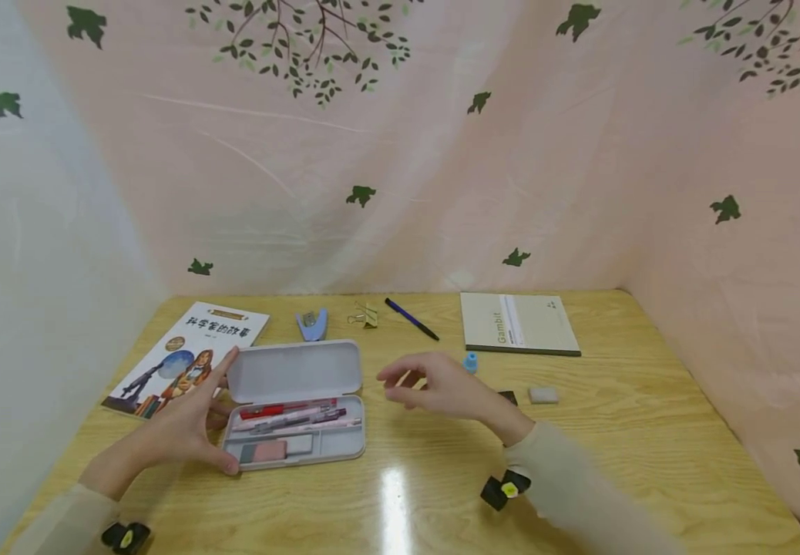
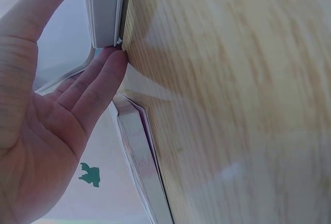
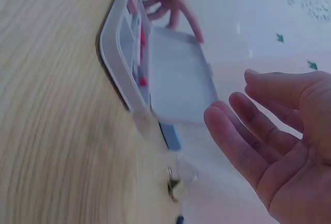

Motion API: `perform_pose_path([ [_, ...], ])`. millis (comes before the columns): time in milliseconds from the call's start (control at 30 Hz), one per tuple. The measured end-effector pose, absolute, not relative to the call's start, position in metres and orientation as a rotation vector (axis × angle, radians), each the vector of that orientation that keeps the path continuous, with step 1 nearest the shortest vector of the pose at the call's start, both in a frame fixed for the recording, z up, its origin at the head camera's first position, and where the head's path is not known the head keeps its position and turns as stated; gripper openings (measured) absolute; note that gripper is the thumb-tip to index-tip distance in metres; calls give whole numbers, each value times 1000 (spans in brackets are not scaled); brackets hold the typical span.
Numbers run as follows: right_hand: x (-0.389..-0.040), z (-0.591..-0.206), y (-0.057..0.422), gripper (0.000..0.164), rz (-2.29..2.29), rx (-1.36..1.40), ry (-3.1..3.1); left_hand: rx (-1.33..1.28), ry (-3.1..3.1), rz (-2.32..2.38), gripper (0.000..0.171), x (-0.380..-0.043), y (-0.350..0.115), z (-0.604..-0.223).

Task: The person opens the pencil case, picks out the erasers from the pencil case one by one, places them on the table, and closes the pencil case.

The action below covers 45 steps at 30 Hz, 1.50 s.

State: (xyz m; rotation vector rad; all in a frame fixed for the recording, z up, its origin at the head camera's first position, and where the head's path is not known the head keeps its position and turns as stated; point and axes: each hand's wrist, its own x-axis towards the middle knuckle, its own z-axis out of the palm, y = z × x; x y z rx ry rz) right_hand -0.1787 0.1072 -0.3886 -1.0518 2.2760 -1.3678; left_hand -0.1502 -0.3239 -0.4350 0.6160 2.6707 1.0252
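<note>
A pale pencil case (image 1: 354, 445) lies with its lid (image 1: 296, 370) raised. Inside it are several pens (image 1: 289, 416), a pink-and-grey eraser (image 1: 264, 451) and a white eraser (image 1: 299, 444). My left hand (image 1: 181, 420) holds the case at its left end, thumb at the front corner, index finger along the lid's edge. In the left wrist view, other fingertips (image 2: 116, 61) touch the case near its back corner. To the right of the case, my right hand (image 1: 442, 383) hovers with relaxed, slightly bent fingers and nothing in them.
Behind the case are a blue staple remover (image 1: 313, 327), a gold binder clip (image 1: 367, 316) and a dark blue pen (image 1: 410, 318). A book (image 1: 188, 354) lies at left, a notebook (image 1: 521, 324) at back right. Near the right arm are a small blue item (image 1: 470, 362) and a grey-white eraser (image 1: 543, 395).
</note>
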Motion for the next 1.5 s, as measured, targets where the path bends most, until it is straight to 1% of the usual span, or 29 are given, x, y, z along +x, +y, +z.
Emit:
perform_pose_path([
  [167, -177, -393, 65, 25, -1291, -1173, 2251, 624, 2677, 1021, 154, -148, -324, -433],
  [333, -167, -401, 27, 26, -1169, -1242, 2271, 644, 2662, 1039, 153, -147, -323, -430],
  [633, -155, -421, -19, 22, -961, -1332, 2377, 638, 2665, 1050, 152, -148, -323, -431],
  [967, -144, -428, -40, 16, -899, -1303, 2495, 643, 2663, 1052, 153, -148, -322, -431],
  [1200, -142, -430, -44, 18, -864, -1269, 2527, 646, 2688, 1039, 154, -148, -323, -433],
  [1500, -141, -433, -48, 23, -875, -1314, 2594, 644, 2688, 1038, 154, -149, -324, -436],
])
